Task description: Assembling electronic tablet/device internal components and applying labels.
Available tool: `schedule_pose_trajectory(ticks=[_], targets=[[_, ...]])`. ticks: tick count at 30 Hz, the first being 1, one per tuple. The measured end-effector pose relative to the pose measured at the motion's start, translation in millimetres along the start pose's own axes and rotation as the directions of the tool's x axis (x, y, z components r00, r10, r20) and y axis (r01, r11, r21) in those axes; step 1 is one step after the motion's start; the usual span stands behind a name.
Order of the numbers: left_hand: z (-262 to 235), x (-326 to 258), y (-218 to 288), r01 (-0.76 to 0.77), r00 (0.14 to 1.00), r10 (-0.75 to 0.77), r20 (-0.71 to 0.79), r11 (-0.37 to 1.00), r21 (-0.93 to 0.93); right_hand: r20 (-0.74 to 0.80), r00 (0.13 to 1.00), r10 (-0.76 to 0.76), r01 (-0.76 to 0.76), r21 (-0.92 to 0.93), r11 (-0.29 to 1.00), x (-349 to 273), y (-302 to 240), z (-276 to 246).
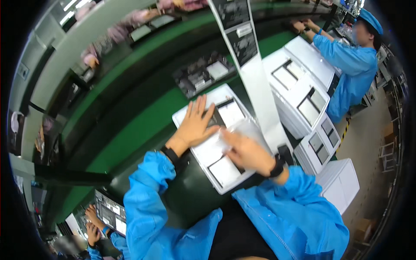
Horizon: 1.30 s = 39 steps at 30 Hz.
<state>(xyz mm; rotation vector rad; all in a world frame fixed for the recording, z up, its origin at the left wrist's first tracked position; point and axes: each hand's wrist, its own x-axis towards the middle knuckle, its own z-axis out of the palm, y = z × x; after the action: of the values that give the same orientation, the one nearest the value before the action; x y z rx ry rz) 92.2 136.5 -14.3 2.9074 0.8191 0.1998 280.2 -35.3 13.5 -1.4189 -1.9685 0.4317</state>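
Observation:
A white tray (185,113) with square recesses lies in front of me on the green belt. My left hand (197,125) rests flat on its upper half, fingers spread, palm over a dark recess. My right hand (247,151) reaches across the tray's middle, blurred, its fingertips on a thin clear film (248,130) lying over the tray. Whether it grips the film is unclear. Both forearms wear blue sleeves and black wristbands.
A green conveyor (138,130) runs diagonally. Beyond the tray sits a dark tray of parts (203,73). A white post with printed sheets (255,82) stands right of the tray. Stacked white trays (303,91) lie right; a blue-clad person (351,65) works there. Another person's hands (93,221) show lower left.

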Motion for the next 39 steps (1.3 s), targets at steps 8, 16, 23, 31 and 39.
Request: schedule_pose_trajectory(ticks=[8, 16, 23, 31, 39], targets=[[-162, 92, 54, -0.278, 0.823, -0.437, -0.364, 0.249, -0.928, -0.731, 0.678, -0.082, 0.207, 0.083, 0.975, 112, -3, -159], [-194, 148, 79, -0.347, 0.889, -0.389, -0.241, -0.23, -0.909, -0.594, 0.804, 0.042, 0.212, 0.351, 0.912, 157, 16, -189], [-217, 130, 95, -0.358, 0.906, -0.34, -0.252, -0.299, -0.884, -0.545, 0.828, -0.13, 0.278, 0.198, 0.94, 147, -10, -223], [-221, 124, 103, -0.394, 0.906, -0.3, -0.297, -0.344, -0.852, -0.513, 0.857, -0.06, 0.26, 0.329, 0.908, 139, -25, -228], [-225, 118, 104, -0.354, 0.916, -0.31, -0.255, -0.323, -0.878, -0.538, 0.841, -0.049, 0.263, 0.328, 0.907, 137, -33, -222]])
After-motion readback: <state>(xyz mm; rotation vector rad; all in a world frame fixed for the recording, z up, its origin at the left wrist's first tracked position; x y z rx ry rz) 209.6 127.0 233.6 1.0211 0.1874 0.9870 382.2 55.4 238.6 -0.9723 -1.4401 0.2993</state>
